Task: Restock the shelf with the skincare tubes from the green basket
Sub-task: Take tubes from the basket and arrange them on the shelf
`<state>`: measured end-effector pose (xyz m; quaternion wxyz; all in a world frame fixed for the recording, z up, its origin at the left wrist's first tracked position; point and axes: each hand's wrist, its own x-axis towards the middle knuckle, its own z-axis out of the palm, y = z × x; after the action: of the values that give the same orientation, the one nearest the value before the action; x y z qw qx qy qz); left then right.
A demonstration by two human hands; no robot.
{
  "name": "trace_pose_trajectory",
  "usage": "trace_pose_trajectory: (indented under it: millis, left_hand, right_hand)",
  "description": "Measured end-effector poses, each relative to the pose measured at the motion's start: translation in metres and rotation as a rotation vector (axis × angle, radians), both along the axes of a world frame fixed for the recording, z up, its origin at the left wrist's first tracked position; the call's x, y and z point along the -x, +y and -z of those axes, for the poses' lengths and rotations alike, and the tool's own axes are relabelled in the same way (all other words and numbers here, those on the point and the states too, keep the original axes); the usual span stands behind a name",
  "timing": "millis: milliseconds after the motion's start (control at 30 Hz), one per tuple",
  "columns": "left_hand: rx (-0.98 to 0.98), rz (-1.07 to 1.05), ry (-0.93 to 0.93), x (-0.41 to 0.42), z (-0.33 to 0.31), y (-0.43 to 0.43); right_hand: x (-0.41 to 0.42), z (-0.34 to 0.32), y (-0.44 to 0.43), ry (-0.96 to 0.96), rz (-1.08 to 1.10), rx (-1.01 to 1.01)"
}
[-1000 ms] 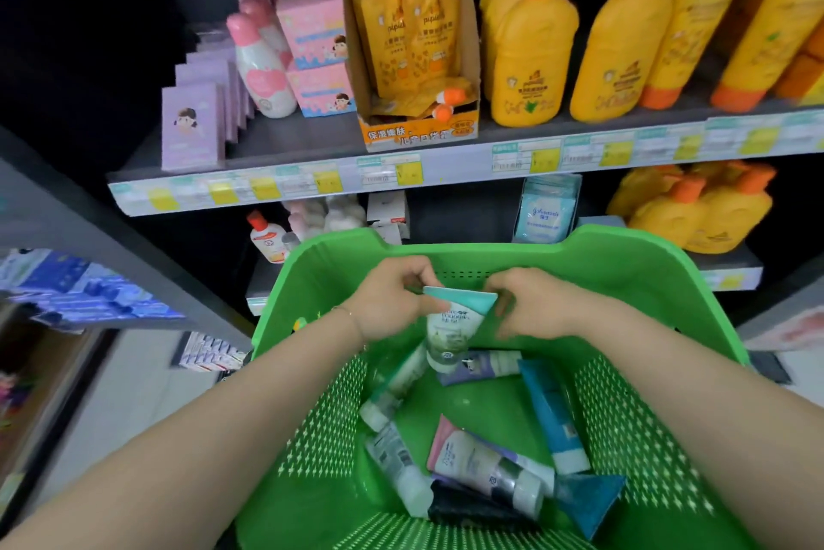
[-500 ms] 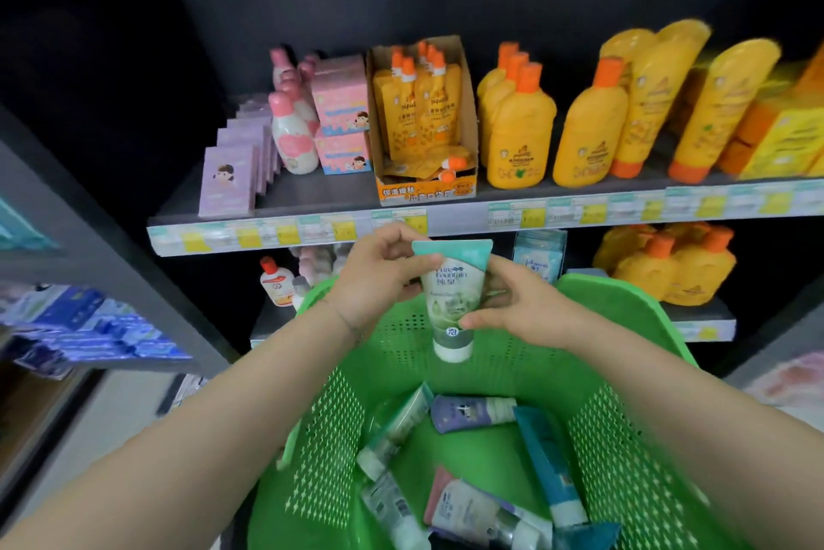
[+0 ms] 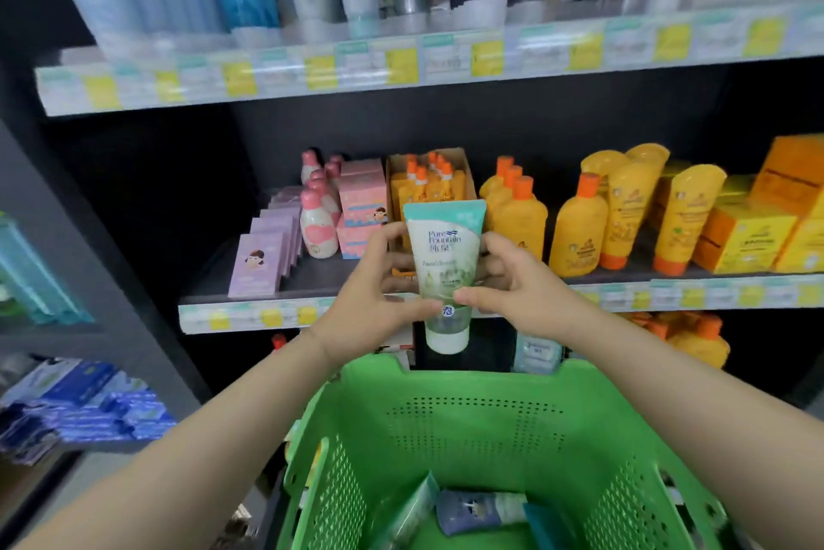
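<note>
Centre of frame: teal-and-white skincare tube (image 3: pixel 443 273), upright with cap down, gripped at its sides by left hand (image 3: pixel 370 304) and right hand (image 3: pixel 512 286), above the green basket (image 3: pixel 468 429) at lower centre. The basket holds further tubes, among them a purple tube (image 3: pixel 472 513) lying flat.

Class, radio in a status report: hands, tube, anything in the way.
Left hand, right hand gripping tube. Tube upright, cap down, above green basket. Nothing blocking it.
</note>
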<state>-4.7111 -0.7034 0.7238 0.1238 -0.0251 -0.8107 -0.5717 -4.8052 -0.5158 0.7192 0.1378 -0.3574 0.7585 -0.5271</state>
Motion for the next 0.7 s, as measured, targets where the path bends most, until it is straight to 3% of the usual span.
trace_pose_trajectory:
  millis: [400, 700]
  left_hand:
    - [-0.034, -0.019, 0.213, 0.016, -0.066, -0.005]
    - [-0.118, -0.043, 0.284, 0.019, -0.111, -0.005]
  right_hand:
    - [0.007, -0.081, -0.017, 0.159, 0.027, 0.119]
    - [0.005, -0.134, -0.022, 0.114, 0.005, 0.153]
